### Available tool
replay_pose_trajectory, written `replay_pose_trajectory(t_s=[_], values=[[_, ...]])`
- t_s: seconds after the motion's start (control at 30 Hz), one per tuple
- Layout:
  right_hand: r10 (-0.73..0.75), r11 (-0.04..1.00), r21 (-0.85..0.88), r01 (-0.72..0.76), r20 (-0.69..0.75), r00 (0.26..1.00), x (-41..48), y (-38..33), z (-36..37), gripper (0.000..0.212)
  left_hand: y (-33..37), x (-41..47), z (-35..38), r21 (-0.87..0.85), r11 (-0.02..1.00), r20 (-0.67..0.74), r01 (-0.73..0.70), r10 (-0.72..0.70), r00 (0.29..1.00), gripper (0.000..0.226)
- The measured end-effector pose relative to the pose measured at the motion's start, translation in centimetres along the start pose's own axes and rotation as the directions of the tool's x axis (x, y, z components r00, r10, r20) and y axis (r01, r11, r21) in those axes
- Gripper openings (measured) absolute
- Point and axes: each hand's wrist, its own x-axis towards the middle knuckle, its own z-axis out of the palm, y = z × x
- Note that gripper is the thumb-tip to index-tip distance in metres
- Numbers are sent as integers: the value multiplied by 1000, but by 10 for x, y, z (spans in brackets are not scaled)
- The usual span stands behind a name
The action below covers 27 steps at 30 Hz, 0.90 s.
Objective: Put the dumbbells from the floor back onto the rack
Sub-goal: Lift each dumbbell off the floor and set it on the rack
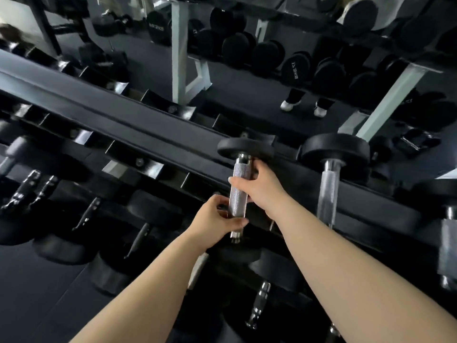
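A black dumbbell with a knurled steel handle [239,194] lies across the top tier of the black rack [138,127], its far head [244,147] against the back rail. My right hand [259,188] grips the upper part of the handle. My left hand [217,220] holds the lower end of the same handle with thumb and fingers. The near head is mostly hidden under my left hand.
Another dumbbell [329,184] rests on the rack just to the right, and one more [448,233] at the right edge. Several dumbbells fill the lower tier [138,219]. Empty saddles [134,165] run leftward. A mirror behind reflects a rack and a person's white shoes [289,105].
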Motion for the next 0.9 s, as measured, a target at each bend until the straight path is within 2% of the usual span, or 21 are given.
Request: replay_pose_trajectory(t_s=[0.17,0.27,0.43,0.57,0.9], values=[[43,999,2,-43,-70,997,64,-30,9,59,27,64,-38,10,999,64,-45,44,997,40],[97,995,15,-96,-100,990,89,-38,15,65,34,91,-53,42,999,123,-24,19,992,35],[142,990,-4,-143,-126,982,96,-38,20,66,33,105,-64,65,998,210,-3,-11,978,45],[149,988,-8,-151,-134,980,94,-42,23,63,33,105,-69,67,998,268,-4,-14,963,39],[161,982,-76,-170,-120,980,84,-42,26,57,27,95,-67,76,997,246,-28,9,969,29]])
